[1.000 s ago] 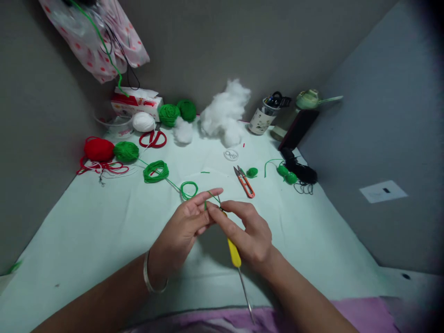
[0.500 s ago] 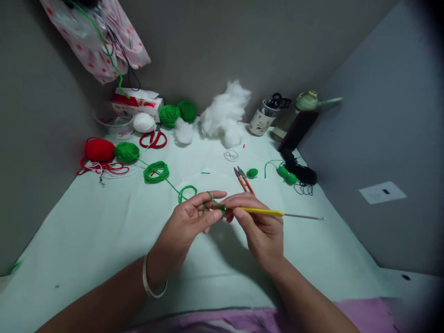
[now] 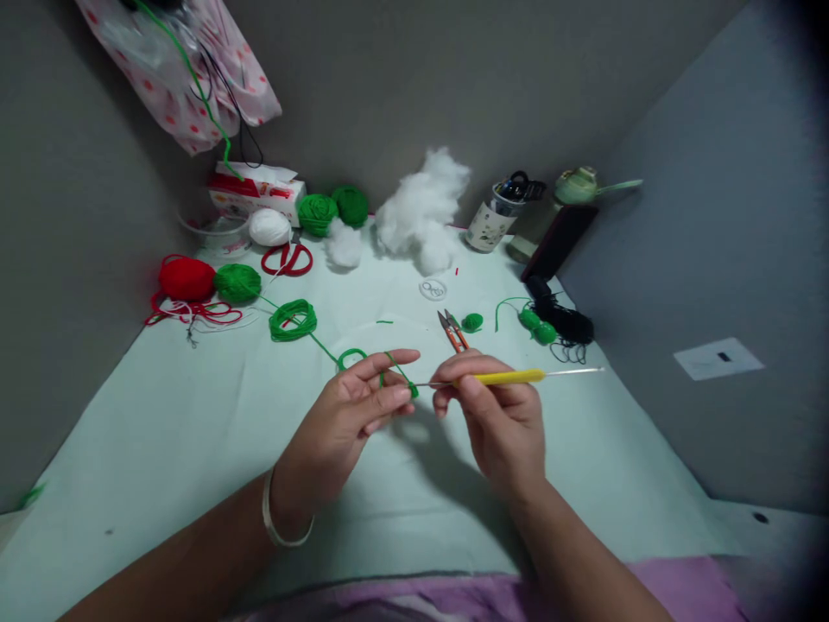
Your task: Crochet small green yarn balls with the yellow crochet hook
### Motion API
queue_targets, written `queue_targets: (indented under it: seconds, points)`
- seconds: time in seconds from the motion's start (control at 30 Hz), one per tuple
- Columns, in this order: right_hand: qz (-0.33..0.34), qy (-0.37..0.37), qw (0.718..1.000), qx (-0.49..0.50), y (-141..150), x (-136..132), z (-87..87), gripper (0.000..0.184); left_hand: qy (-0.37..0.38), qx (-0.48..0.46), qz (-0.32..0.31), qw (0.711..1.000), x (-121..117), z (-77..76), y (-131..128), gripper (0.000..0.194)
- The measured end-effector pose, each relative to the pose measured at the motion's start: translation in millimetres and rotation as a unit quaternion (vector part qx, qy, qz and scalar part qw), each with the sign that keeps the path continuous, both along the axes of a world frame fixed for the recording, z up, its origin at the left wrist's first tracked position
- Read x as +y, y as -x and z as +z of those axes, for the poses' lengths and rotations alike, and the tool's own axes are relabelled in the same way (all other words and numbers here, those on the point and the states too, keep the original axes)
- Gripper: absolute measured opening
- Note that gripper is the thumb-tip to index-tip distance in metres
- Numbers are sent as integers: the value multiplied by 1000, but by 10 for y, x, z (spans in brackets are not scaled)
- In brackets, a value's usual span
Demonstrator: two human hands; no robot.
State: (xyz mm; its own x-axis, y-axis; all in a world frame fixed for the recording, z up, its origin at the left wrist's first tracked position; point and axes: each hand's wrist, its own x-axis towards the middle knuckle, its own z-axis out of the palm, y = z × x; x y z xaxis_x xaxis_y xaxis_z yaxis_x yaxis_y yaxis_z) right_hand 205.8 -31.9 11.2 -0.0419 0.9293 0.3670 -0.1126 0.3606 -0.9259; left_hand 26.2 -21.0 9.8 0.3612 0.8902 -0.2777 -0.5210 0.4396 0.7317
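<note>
My left hand (image 3: 356, 402) pinches a small green crochet piece (image 3: 414, 391) between thumb and fingers, with green yarn (image 3: 400, 367) running over its raised index finger. In my right hand (image 3: 496, 410) is a crochet hook with a yellow handle (image 3: 511, 377), held nearly level like a pencil. Its thin metal end meets the green piece; the other metal end points right. Whether a loop sits on the hook is too small to tell. Behind my left hand, loose loops of green yarn (image 3: 293, 320) lie on the cloth, and a strand leads back to a green yarn ball (image 3: 237, 283).
Orange thread snips (image 3: 453, 330) lie just behind my right hand, beside a small green crocheted ball (image 3: 472, 322). Farther back are red-handled scissors (image 3: 287, 259), white stuffing (image 3: 420, 212) and a pen cup (image 3: 492, 220). Black yarn (image 3: 563, 320) lies at the right, red yarn (image 3: 186, 278) at the left.
The crochet hook has swung from pointing down toward me to lying nearly level. My right hand has turned and shifted right, away from my left fingers. The left hand has barely moved.
</note>
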Motion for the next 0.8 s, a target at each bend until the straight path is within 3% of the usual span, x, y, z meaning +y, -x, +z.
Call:
queue_targets:
  seconds: [0.1, 0.3, 0.4, 0.47, 0.53, 0.6, 0.67, 0.73, 0.8]
  points:
    - [-5, -6, 999, -41, 55, -17, -9, 16, -41, 45, 0, 998, -21, -25, -18, 43]
    - [36, 25, 999, 12, -7, -32, -18, 20, -56, 65, -13, 996, -20, -21, 12, 32]
    - [-2, -62, 994, -94, -34, -67, 5, 23, -68, 104, 15, 992, -23, -19, 32, 31]
    - [-38, -170, 962, -211, -26, -89, 20, 26, -76, 139, 32, 987, -25, -27, 38, 34]
    - [-68, -270, 903, -326, -4, -97, 26, 28, -74, 145, 26, 986, -24, -37, 35, 41]
    - [-92, -328, 848, -406, 17, -92, 24, 29, -58, 105, -2, 993, -20, -43, 21, 49]
    - [-106, -347, 827, -429, 23, -88, 21, 30, -25, 46, -38, 998, -12, -36, 5, 50]
    - [-103, -310, 863, -385, 10, -90, 23, 31, 17, -1, -67, 998, 1, -12, -1, 45]
    - [-97, -228, 928, -278, -9, -93, 25, 27, 40, -24, -71, 996, 16, 22, 9, 40]
